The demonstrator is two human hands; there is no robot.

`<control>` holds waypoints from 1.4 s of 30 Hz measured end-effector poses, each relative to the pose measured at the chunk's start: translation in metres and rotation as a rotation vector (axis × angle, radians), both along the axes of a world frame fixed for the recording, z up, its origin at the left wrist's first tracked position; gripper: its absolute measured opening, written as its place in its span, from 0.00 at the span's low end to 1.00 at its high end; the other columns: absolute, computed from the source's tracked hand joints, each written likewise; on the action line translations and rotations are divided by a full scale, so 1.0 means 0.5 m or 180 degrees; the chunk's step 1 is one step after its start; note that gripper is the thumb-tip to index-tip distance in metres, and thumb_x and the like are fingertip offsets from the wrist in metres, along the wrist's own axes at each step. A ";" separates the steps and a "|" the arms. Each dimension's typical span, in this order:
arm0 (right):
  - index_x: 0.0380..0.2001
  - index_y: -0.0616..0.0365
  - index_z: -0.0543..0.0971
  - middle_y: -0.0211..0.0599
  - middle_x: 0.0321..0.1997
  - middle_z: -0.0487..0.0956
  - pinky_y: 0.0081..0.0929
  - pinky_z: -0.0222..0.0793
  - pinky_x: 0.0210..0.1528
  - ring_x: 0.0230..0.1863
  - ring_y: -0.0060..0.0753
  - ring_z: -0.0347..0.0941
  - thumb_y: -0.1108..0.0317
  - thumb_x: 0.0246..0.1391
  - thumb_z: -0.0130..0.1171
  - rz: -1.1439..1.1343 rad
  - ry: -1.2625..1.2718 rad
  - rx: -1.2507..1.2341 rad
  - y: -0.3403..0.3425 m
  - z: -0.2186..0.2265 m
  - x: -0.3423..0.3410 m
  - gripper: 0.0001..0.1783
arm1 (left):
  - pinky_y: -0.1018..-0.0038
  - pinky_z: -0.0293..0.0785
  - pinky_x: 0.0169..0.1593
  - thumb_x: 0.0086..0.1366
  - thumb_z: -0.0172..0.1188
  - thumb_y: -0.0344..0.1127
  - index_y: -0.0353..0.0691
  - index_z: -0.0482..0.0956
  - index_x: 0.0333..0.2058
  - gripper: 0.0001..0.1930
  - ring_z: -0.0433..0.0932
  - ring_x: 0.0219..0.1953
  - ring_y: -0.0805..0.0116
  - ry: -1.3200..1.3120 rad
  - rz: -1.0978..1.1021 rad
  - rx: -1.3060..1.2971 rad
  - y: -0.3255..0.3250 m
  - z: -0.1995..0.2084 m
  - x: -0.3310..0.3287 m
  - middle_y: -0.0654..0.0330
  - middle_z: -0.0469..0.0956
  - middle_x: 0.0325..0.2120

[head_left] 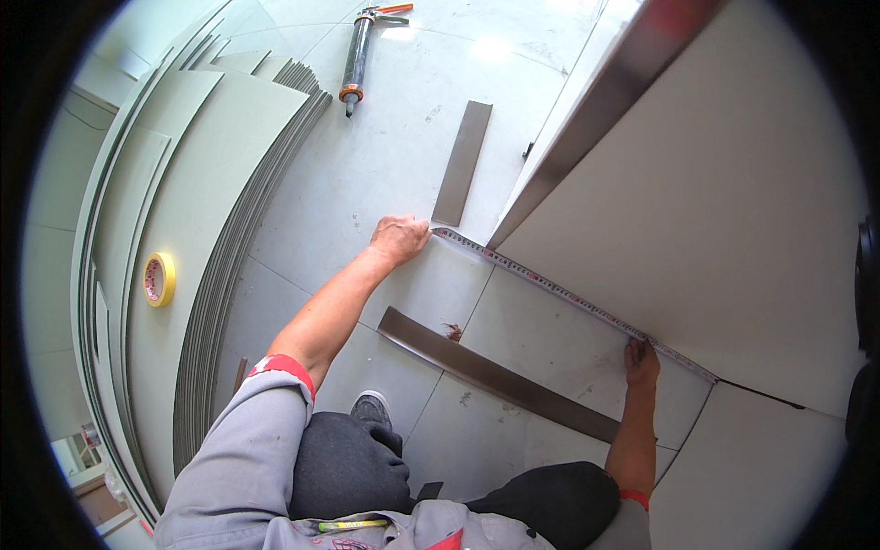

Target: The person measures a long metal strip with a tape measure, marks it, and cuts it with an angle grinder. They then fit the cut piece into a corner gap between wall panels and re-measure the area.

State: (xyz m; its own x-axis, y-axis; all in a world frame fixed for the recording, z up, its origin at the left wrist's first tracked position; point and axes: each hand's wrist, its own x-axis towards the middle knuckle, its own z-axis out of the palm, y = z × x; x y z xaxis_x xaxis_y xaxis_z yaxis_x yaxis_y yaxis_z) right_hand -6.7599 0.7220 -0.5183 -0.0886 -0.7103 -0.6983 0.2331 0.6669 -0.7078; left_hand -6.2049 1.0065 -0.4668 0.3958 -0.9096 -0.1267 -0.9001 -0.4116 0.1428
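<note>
A tape measure's blade [559,291] is pulled out straight along the lower edge of a large pale panel [706,211]. Its far-left end is pinched in my left hand [401,240], close to the foot of a short brown strip [463,163] on the floor. Further right, my right hand [642,363] is closed at the blade with fingertips on it. The blade runs on past that hand to the panel's corner; its case is not visible. A long brown strip [495,374] lies on the tiles between my arms, its right end partly behind my right forearm.
A tall stack of pale boards [215,137] stands at the left, with a yellow tape roll [159,280] on it. A caulking gun [357,64] lies on the far floor. A brown metallic strip [587,128] edges the panel. My shoe [371,410] is near the long strip.
</note>
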 end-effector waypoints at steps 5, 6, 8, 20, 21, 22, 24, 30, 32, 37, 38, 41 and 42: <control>0.58 0.64 0.70 0.40 0.52 0.77 0.40 0.77 0.55 0.52 0.39 0.77 0.62 0.67 0.52 0.0107 -0.0080 -0.0087 -0.005 -0.009 -0.012 0.22 | 0.56 0.80 0.41 0.70 0.54 0.47 0.43 0.80 0.32 0.15 0.83 0.34 0.50 -0.0031 -0.0019 -0.0057 -0.002 -0.001 0.001 0.50 0.81 0.29; 0.58 0.63 0.71 0.40 0.52 0.77 0.40 0.77 0.55 0.51 0.39 0.77 0.62 0.67 0.52 0.0063 -0.0083 -0.0050 -0.003 -0.004 -0.008 0.22 | 0.56 0.80 0.41 0.70 0.54 0.47 0.43 0.80 0.32 0.15 0.83 0.34 0.50 -0.0034 -0.0016 -0.0051 -0.002 0.000 0.001 0.49 0.81 0.29; 0.59 0.64 0.70 0.40 0.52 0.77 0.40 0.77 0.55 0.51 0.39 0.78 0.62 0.67 0.52 0.0019 -0.0007 -0.0002 0.002 0.001 0.004 0.22 | 0.56 0.80 0.41 0.70 0.54 0.47 0.43 0.80 0.32 0.15 0.83 0.34 0.49 -0.0035 -0.0014 -0.0021 0.001 -0.001 0.002 0.49 0.81 0.29; 0.63 0.66 0.66 0.41 0.53 0.76 0.38 0.77 0.55 0.50 0.36 0.78 0.61 0.70 0.48 0.0053 0.0006 -0.0015 0.005 0.020 0.013 0.25 | 0.56 0.79 0.41 0.70 0.54 0.47 0.43 0.80 0.32 0.15 0.83 0.34 0.50 -0.0025 0.0007 -0.0021 -0.001 -0.003 0.001 0.50 0.81 0.30; 0.63 0.66 0.66 0.41 0.53 0.76 0.38 0.78 0.54 0.50 0.36 0.78 0.61 0.70 0.48 0.0055 -0.0021 -0.0012 0.005 0.019 0.013 0.25 | 0.56 0.79 0.41 0.70 0.54 0.47 0.43 0.80 0.32 0.15 0.83 0.34 0.50 -0.0025 0.0009 -0.0017 -0.001 -0.002 0.001 0.50 0.81 0.30; 0.63 0.66 0.66 0.41 0.53 0.76 0.38 0.78 0.54 0.50 0.36 0.78 0.61 0.70 0.48 0.0054 -0.0017 -0.0011 0.005 0.019 0.013 0.25 | 0.56 0.79 0.41 0.70 0.54 0.47 0.43 0.80 0.32 0.15 0.83 0.34 0.50 -0.0024 0.0010 -0.0013 -0.002 -0.002 0.000 0.50 0.81 0.30; 0.63 0.66 0.66 0.40 0.53 0.76 0.38 0.78 0.54 0.50 0.36 0.78 0.61 0.70 0.48 0.0057 -0.0013 -0.0005 0.006 0.019 0.016 0.25 | 0.56 0.79 0.41 0.70 0.54 0.47 0.43 0.80 0.32 0.15 0.83 0.34 0.50 -0.0028 0.0017 0.0002 0.000 -0.004 0.001 0.51 0.81 0.30; 0.63 0.67 0.66 0.41 0.53 0.76 0.37 0.79 0.54 0.51 0.37 0.78 0.61 0.70 0.48 0.0123 0.0014 -0.0049 0.008 0.019 0.015 0.25 | 0.56 0.79 0.40 0.70 0.54 0.47 0.43 0.80 0.32 0.15 0.83 0.34 0.50 -0.0052 -0.0037 -0.0018 0.001 -0.005 0.002 0.50 0.81 0.30; 0.63 0.66 0.66 0.41 0.54 0.75 0.37 0.79 0.55 0.52 0.37 0.77 0.60 0.70 0.48 0.0060 0.0083 -0.0022 0.005 0.017 0.016 0.25 | 0.56 0.80 0.40 0.70 0.54 0.47 0.43 0.80 0.32 0.15 0.83 0.34 0.50 -0.0048 -0.0036 -0.0032 -0.001 -0.003 0.002 0.50 0.81 0.29; 0.63 0.65 0.66 0.41 0.56 0.75 0.38 0.78 0.56 0.54 0.38 0.76 0.60 0.70 0.49 -0.0001 0.0077 0.0005 -0.003 0.012 0.011 0.25 | 0.56 0.80 0.40 0.69 0.54 0.47 0.43 0.80 0.32 0.15 0.83 0.34 0.49 -0.0052 -0.0024 -0.0040 -0.006 0.002 -0.003 0.50 0.81 0.29; 0.63 0.65 0.67 0.40 0.56 0.75 0.38 0.78 0.56 0.54 0.38 0.76 0.60 0.70 0.49 -0.0003 0.0061 0.0006 -0.003 0.011 0.009 0.25 | 0.56 0.80 0.40 0.69 0.54 0.47 0.43 0.80 0.32 0.15 0.83 0.34 0.49 -0.0049 -0.0019 -0.0037 -0.005 0.002 -0.003 0.50 0.81 0.29; 0.60 0.64 0.69 0.40 0.55 0.75 0.38 0.78 0.56 0.53 0.38 0.77 0.60 0.69 0.49 -0.0001 0.0065 -0.0010 0.000 0.006 0.009 0.23 | 0.56 0.80 0.40 0.69 0.54 0.47 0.43 0.81 0.33 0.15 0.83 0.34 0.49 -0.0045 0.0019 0.0005 -0.001 0.002 -0.003 0.50 0.81 0.30; 0.58 0.64 0.70 0.39 0.55 0.75 0.37 0.78 0.56 0.53 0.38 0.77 0.60 0.69 0.49 0.0001 0.0074 -0.0016 0.003 0.004 0.011 0.22 | 0.56 0.80 0.41 0.69 0.54 0.47 0.43 0.80 0.33 0.15 0.83 0.34 0.49 -0.0046 0.0035 0.0028 0.003 0.002 -0.003 0.50 0.81 0.30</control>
